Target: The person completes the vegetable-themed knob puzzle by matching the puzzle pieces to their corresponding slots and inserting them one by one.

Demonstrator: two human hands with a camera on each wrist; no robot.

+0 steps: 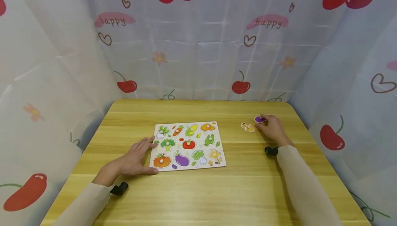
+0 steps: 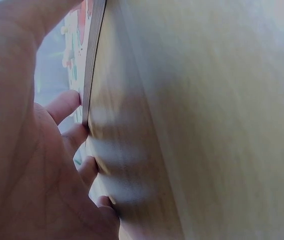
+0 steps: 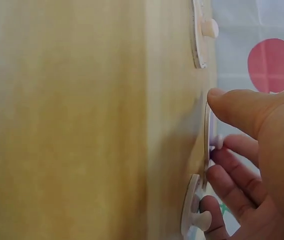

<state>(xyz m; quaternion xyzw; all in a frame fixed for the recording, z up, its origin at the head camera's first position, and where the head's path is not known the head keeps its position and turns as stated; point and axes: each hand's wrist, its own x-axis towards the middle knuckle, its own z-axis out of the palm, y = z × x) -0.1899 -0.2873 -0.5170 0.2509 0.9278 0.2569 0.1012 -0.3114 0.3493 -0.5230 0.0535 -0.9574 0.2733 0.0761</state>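
My left hand (image 1: 133, 158) spreads along the left side of a wooden vegetable puzzle board (image 1: 221, 163), its fingertips right at the edge and the thumb at the near left corner. Over at the right, my right hand (image 1: 273, 129) reaches over a purple eggplant piece (image 1: 258, 119). The right wrist view has the index fingertip at this piece's knob (image 3: 218, 141), with the thumb (image 3: 232, 107) apart from it at the piece's upper rim. Beside them is a yellow mushroom piece (image 1: 249, 127). Another knobbed piece (image 3: 188, 210) lies close to the little finger, covered by the hand in the head view.
The board and loose pieces lie on a light wooden table (image 1: 198, 198). A curtain (image 1: 198, 47) printed with cherries and hearts hangs along the table's back and both sides. Several knobbed pieces, such as the tomato (image 1: 186, 145), sit in the board.
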